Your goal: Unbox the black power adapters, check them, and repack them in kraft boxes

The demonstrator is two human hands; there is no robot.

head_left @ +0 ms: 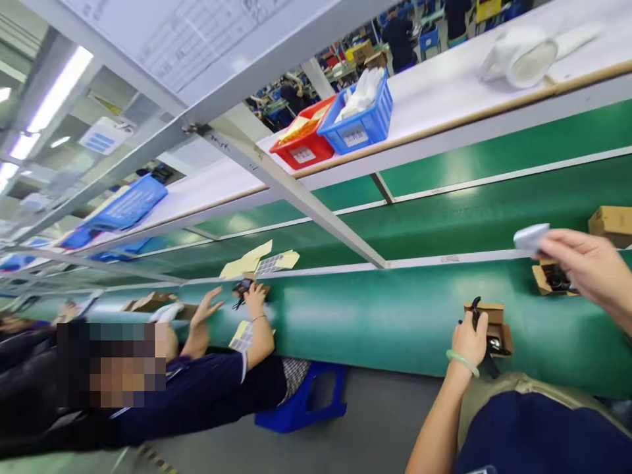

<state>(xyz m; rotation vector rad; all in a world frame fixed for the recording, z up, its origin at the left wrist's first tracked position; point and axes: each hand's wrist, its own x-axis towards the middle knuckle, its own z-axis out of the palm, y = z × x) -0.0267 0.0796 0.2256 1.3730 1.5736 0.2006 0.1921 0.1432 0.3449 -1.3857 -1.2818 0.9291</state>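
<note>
While the left hand (469, 339) works at the carton's edge, the right hand (585, 263) holds a pale packet (530, 237) well apart from it

Because the open carton (506, 339) lies just right of the left hand, that hand is clearly the nearer one to it. Its fingers are closed around a slim black item (475, 309), whose visible part stands lengthwise, roughly pointing away from the wearer's body. The item's lower end is hidden by the hand, so I cannot tell whether it touches the carton. Inside the carton, dark and shiny contents show, too small to identify.

The right hand is up and to the right of this carton in the view, pinching the packet by its near end between thumb and fingers. The packet's long axis runs mostly sideways, its free end pointing left. Any move bringing packet and carton together would, I judge, need to travel down and left in the view. A second carton (542, 282), with dark contents, shows just below the right hand and is nearer to it than the first; both cartons rest on the green work surface (375, 322).
</note>
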